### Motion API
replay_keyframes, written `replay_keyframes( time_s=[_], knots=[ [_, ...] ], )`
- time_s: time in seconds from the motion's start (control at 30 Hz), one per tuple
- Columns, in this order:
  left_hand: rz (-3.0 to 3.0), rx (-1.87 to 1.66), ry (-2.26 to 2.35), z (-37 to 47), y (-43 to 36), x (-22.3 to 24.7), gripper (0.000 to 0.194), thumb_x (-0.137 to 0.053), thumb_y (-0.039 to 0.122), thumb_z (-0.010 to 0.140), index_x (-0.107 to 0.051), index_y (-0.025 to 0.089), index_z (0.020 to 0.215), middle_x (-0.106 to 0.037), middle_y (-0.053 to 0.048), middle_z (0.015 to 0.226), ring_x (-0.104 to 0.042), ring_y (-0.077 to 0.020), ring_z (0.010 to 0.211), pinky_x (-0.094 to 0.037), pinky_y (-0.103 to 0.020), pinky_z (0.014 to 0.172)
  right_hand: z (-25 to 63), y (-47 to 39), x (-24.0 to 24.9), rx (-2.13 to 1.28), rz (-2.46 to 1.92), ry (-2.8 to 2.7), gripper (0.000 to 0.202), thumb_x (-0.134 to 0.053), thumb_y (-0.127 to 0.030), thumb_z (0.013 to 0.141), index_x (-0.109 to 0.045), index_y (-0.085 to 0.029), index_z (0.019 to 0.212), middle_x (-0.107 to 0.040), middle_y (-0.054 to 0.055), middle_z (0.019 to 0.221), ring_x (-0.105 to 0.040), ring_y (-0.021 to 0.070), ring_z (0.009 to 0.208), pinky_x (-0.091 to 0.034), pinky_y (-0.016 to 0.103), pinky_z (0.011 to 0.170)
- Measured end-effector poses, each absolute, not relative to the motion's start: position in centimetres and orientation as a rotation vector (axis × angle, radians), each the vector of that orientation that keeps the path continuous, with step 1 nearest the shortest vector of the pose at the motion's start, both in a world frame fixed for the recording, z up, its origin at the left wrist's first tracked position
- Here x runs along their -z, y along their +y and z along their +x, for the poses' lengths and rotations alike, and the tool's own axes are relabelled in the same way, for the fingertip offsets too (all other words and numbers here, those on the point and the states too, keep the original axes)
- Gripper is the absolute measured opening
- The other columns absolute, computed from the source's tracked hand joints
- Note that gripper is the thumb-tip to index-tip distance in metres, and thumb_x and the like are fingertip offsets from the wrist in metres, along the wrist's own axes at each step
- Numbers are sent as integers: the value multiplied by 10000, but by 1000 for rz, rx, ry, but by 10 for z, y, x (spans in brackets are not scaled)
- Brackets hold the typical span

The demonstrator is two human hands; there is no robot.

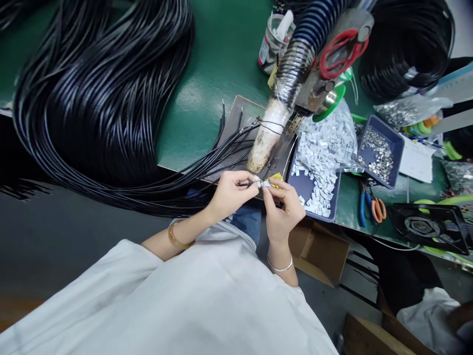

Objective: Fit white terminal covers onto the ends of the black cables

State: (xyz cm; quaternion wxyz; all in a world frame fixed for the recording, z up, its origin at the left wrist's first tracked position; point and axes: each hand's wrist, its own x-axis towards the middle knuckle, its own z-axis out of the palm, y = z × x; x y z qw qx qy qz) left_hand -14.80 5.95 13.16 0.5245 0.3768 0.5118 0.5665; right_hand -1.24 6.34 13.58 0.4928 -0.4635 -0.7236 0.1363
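My left hand (235, 192) pinches a thin black cable (246, 184) close to its end. Facing it, my right hand (284, 206) is closed on a small pale flat piece (265, 183) that meets the cable end between my fingertips. Whether the two are joined cannot be made out. Just above my fingers is the taped, stained mouth of a hose (258, 157). A bundle of black cables (199, 167) runs in from the left over a grey board (247, 108). Right of my hands, a blue tray (334, 197) holds many similar pale pieces (318, 190).
A large heap of black cables (107, 93) covers the left of the green table (218, 54). A smaller tray (397, 148) of metal parts, blue-handled pliers (362, 207), orange-handled cutters (378, 210) and a black fan (424, 226) lie right. Below is a cardboard box (318, 251); another person (424, 305) sits lower right.
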Motion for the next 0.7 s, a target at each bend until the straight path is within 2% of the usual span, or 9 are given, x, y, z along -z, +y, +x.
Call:
replay_keyframes(
  time_s=[0.2, 0.4, 0.47, 0.53, 0.6, 0.63, 0.7],
  knots=[
    [935, -1363, 1224, -150, 58, -135, 113, -697, 206, 705, -742, 125, 769, -709, -15, 715, -637, -109, 639, -544, -189, 616, -15, 64, -142, -256, -1087, -1787, 107, -719, -123, 809, -688, -219, 844, -751, 22, 966, -724, 141, 875, -601, 294, 785],
    [1019, -1262, 1221, -153, 57, -129, 118, -651, 217, 770, -723, 129, 738, -621, 8, 623, -537, -85, 563, -434, -182, 549, -6, 58, -136, -232, -1078, -1884, 77, -651, -153, 860, -612, -220, 858, -763, 36, 993, -743, 154, 894, -606, 279, 753],
    [1083, -1210, 1220, -156, 55, -129, 148, -625, 230, 799, -716, 126, 746, -588, 17, 609, -484, -77, 537, -376, -186, 520, 3, 57, -139, -313, -1144, -1826, 47, -613, -185, 891, -615, -228, 909, -762, 15, 917, -743, 148, 757, -597, 267, 639],
    [1224, -1099, 1204, -159, 51, -131, 171, -608, 238, 822, -722, 127, 758, -526, 36, 557, -411, -69, 500, -296, -191, 487, 12, 56, -146, -223, -1175, -1690, 31, -604, -244, 902, -627, -243, 881, -700, -30, 713, -655, 133, 523, -523, 271, 475],
    [1454, -917, 1126, -164, 46, -134, 187, -603, 246, 842, -748, 136, 796, -493, 48, 512, -368, -68, 474, -253, -202, 479, 21, 56, -157, 46, -1133, -1484, 106, -595, -330, 904, -621, -268, 823, -557, -56, 567, -470, 113, 362, -404, 300, 375],
    [1569, -822, 1063, -166, 43, -135, 197, -599, 250, 855, -763, 146, 824, -518, 43, 512, -385, -72, 471, -268, -205, 487, 26, 55, -164, 169, -1104, -1378, 119, -594, -376, 899, -614, -282, 829, -513, -55, 564, -397, 105, 340, -364, 313, 361],
    [1711, -720, 953, -170, 38, -137, 209, -598, 263, 876, -783, 167, 874, -652, 3, 611, -511, -92, 525, -361, -208, 550, 35, 55, -176, 230, -1126, -1280, 136, -600, -428, 881, -594, -303, 935, -517, -48, 631, -375, 99, 345, -363, 321, 370]
  ],
)
